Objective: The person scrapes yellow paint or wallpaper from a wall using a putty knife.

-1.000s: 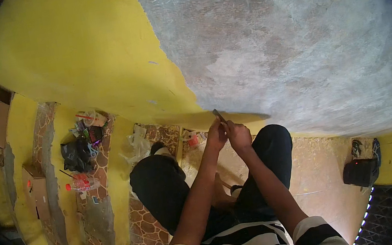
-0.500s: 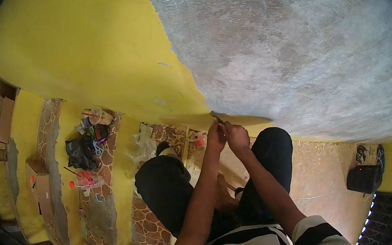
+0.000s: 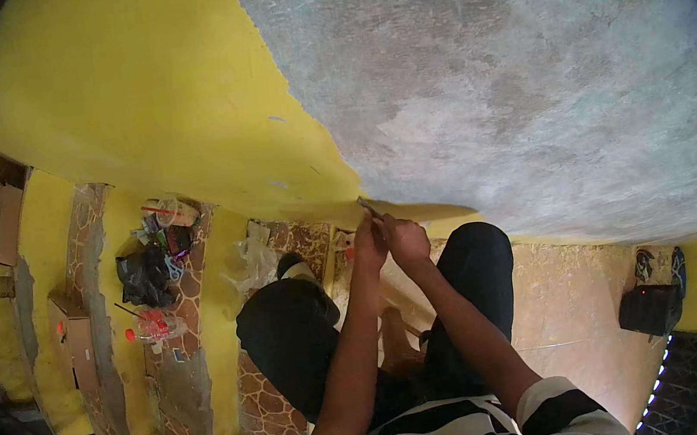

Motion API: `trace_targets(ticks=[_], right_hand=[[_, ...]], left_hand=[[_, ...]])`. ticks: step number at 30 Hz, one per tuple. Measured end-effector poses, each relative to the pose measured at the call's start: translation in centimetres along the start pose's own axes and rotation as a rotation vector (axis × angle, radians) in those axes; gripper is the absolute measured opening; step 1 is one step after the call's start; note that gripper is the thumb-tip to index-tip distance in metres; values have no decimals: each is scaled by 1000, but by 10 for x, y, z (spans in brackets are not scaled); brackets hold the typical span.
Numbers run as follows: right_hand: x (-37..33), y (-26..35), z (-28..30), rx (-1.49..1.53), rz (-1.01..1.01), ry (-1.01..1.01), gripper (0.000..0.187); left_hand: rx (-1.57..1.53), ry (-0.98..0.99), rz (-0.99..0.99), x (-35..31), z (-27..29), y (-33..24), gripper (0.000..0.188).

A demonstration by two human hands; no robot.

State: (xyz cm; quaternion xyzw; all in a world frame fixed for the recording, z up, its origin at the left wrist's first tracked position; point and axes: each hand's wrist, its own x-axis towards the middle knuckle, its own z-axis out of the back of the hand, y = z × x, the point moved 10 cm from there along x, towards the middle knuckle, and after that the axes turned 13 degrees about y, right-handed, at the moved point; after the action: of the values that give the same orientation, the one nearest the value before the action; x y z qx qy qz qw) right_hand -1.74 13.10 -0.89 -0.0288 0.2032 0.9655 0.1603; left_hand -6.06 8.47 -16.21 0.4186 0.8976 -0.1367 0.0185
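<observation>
My left hand [image 3: 370, 243] and my right hand [image 3: 406, 240] are side by side in front of the wall, both closed around a slim scraper [image 3: 368, 207]. Most of its handle is hidden in my fingers. The scraper's thin grey tip points up and to the left, at the lower end of the ragged border between yellow paint [image 3: 176, 91] and bare grey plaster [image 3: 482, 97]. I cannot tell whether the tip touches the wall. A dark shadow from my hands falls on the wall to the right.
At left, steps carry a black plastic bag [image 3: 145, 275], a clear bottle with a red cap [image 3: 157, 325] and cardboard boxes [image 3: 79, 342]. A clear plastic bag [image 3: 256, 259] lies beside my left knee. A black box-shaped device [image 3: 651, 311] stands at the far right by the wall.
My hands and the scraper have shifted slightly left in the picture, and the wall's paint border has shifted with them. Both hands keep their grip.
</observation>
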Motion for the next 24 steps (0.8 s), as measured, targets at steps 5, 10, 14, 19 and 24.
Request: trace_targets(ticks=[5,10,14,19,24], right_hand=[[-23,-33,11,72,-95,27,25],[-28,-37,20,134,-174,-18,28],[-25,-32,22,111,-180,-30,28],[-19,-32,24,91,-74,-47,30],[-29,-38,22,69,-140,-1,29]], left_hand=[[-10,178,70,-6,-42,39,23],[-74,122,199,-5,-34,48,23],[30,-16,106,-5,-23,36,22],[-71,110,142,-3,-38,41,23],[-42,-35,160,-13,-41,53,24]])
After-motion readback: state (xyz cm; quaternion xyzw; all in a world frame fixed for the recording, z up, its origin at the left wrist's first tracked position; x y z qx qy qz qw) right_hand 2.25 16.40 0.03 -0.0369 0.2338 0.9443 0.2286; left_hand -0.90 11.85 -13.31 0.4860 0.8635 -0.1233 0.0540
